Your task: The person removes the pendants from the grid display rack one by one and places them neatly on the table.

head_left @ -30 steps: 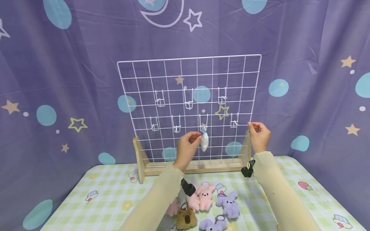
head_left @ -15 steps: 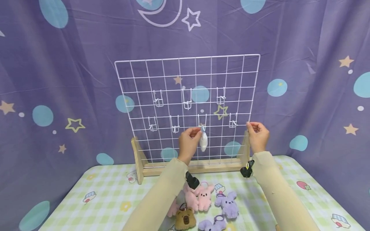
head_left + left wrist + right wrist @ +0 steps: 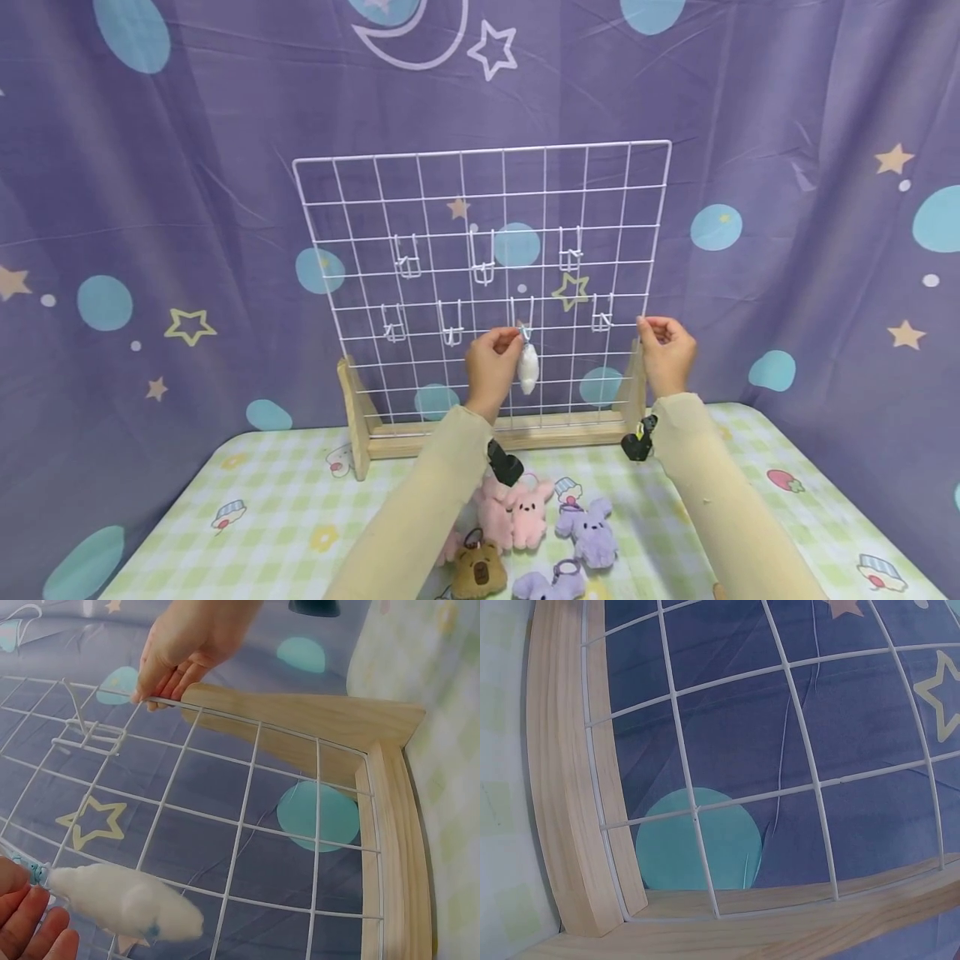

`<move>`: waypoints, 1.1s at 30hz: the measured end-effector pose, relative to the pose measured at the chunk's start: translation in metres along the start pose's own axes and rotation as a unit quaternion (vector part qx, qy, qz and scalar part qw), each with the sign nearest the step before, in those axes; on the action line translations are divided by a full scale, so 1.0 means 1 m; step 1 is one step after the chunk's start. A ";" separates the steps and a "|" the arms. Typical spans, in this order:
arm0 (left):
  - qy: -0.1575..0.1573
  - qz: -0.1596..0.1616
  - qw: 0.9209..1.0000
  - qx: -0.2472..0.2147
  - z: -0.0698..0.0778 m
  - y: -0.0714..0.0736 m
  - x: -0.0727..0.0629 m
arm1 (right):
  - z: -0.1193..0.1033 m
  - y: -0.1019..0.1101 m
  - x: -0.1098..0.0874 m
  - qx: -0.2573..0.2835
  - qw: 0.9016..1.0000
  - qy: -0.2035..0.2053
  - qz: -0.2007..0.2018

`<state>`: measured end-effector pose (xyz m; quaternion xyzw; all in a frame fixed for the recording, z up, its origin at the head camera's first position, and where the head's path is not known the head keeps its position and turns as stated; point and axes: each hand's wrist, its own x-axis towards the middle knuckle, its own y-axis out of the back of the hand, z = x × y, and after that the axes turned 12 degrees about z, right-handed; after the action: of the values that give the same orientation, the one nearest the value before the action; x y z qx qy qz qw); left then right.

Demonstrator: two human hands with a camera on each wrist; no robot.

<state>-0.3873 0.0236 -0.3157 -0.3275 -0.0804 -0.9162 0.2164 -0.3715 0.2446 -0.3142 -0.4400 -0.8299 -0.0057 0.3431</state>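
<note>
My left hand point(image 3: 492, 367) pinches the blue clasp point(image 3: 31, 870) at the top of a small white plush keychain point(image 3: 528, 369). The plush hangs in front of the white wire grid point(image 3: 480, 151), with its clasp right at a lower-row hook point(image 3: 532, 308). In the left wrist view the plush point(image 3: 127, 900) lies sideways across the picture beside the curled fingers. At the grid's right edge, my right hand point(image 3: 669, 354) pinches the side wire between thumb and fingertips; the left wrist view shows that hand point(image 3: 195, 645) too, just above the wooden upright. The right wrist view shows no hand.
Several other white hooks point(image 3: 483, 271) hang on the grid, which stands in a wooden base point(image 3: 555, 435). Nearer on the checked tablecloth point(image 3: 277, 500) lie pink plush keychains point(image 3: 531, 517), purple ones point(image 3: 595, 536) and a brown one point(image 3: 480, 571). A patterned purple curtain point(image 3: 225, 125) hangs behind.
My left hand and forearm have shifted slightly right and up, closer against the plush's clasp. My right hand keeps its hold on the grid's edge. The head view has turned a little.
</note>
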 end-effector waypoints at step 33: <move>0.063 0.003 0.996 -0.058 0.006 0.007 -0.005 | 0.001 -0.001 0.000 0.002 1.000 -0.001 0.005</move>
<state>-0.3776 0.0205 -0.3140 -0.2813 -0.0122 -0.9376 0.2040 -0.3730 0.2441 -0.3146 -0.4438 -0.8279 -0.0017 0.3430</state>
